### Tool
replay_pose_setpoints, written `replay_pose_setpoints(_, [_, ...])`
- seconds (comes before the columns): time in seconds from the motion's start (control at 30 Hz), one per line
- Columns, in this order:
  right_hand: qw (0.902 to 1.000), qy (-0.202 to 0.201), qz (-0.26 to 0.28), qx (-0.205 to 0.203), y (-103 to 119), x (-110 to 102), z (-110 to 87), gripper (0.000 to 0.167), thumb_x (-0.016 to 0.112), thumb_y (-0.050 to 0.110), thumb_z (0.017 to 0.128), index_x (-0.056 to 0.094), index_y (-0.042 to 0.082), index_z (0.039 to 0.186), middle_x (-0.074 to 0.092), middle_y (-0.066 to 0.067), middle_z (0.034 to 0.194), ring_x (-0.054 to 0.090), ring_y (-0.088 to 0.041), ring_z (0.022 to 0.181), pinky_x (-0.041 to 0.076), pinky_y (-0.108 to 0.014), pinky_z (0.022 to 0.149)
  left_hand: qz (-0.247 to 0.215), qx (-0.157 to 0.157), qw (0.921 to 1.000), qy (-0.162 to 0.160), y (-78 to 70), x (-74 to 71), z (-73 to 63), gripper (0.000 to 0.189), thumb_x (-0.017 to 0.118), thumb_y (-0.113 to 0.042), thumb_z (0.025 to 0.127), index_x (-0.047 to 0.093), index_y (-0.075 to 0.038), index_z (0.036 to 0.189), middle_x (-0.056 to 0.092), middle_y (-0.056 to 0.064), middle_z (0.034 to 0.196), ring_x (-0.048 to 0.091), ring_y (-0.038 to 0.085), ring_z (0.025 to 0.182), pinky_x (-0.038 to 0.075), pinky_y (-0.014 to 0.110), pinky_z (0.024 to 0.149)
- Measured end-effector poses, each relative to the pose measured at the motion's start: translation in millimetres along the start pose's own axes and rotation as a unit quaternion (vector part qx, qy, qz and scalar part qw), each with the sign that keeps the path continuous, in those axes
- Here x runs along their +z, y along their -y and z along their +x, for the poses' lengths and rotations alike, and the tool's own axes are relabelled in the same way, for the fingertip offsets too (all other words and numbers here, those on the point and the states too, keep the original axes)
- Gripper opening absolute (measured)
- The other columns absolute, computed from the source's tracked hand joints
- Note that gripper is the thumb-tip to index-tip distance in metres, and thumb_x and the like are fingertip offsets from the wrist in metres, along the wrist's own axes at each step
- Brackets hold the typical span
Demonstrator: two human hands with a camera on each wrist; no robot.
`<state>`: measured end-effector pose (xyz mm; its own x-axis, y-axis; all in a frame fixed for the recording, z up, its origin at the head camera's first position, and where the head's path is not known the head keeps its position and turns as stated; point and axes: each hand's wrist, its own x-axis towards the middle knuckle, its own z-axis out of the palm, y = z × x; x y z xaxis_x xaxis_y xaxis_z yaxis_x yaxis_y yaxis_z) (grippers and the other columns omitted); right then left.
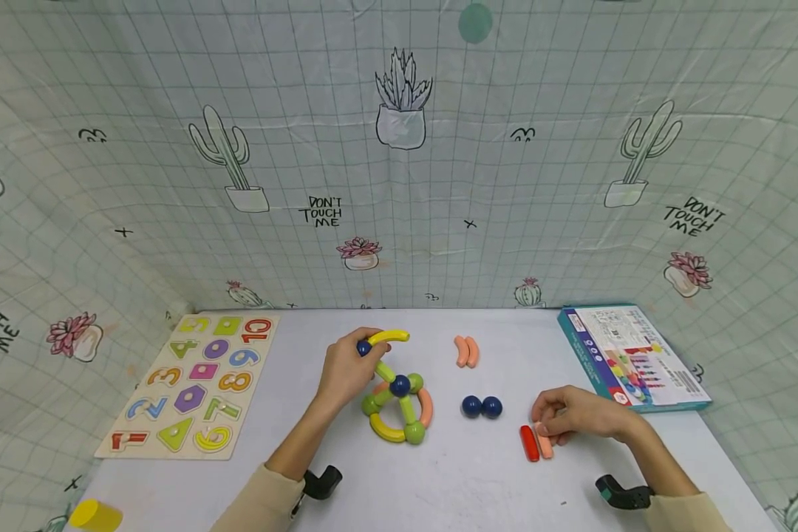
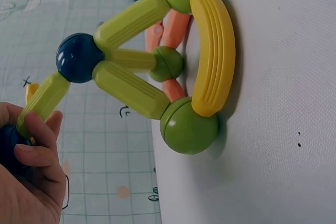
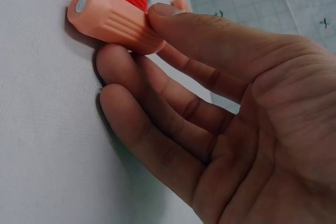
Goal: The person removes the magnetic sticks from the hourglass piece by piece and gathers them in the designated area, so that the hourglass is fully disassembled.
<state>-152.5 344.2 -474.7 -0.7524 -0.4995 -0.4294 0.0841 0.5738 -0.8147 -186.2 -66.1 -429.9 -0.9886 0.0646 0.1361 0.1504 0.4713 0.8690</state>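
Observation:
My left hand (image 1: 349,373) grips a dark blue ball (image 1: 364,349) above a magnetic ball-and-rod model. From that ball a curved yellow rod (image 1: 392,336) sticks out to the right, and a light green rod (image 2: 44,98) runs down to the model's blue top ball (image 2: 80,57). Below, light green rods reach green balls (image 2: 189,125) joined by curved yellow (image 2: 214,53) and salmon (image 1: 426,408) rods in a ring on the table. My right hand (image 1: 581,414) pinches a short salmon rod (image 3: 113,22) between thumb and fingers, low at the tabletop. Beside it lies a red rod (image 1: 529,443).
Two blue balls (image 1: 482,407) touch each other mid-table, with two curved salmon rods (image 1: 467,352) behind them. A toy box (image 1: 638,358) lies at the back right. On the left are a number puzzle board (image 1: 193,388) and a yellow cylinder (image 1: 96,515).

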Motion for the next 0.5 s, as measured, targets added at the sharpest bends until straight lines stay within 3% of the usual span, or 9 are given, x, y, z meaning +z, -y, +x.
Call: replay_pose_setpoints(0.5, [0.9998,-0.016,-0.002,0.007,1.5,6.7,1.4,0.021,0.070,0.023,0.095,0.065,0.004,0.103,0.064,-0.008,0.083,0.064,-0.022,0.073,0.057,-0.032,0.064,0.001,0.003,1.0000,0.003,0.6,0.0,0.1,0.030,0.064,-0.022,0.098,0.068,-0.009,0.124,0.076,0.003,0.094,0.057,0.013,0.051,0.044,0.023,0.044])
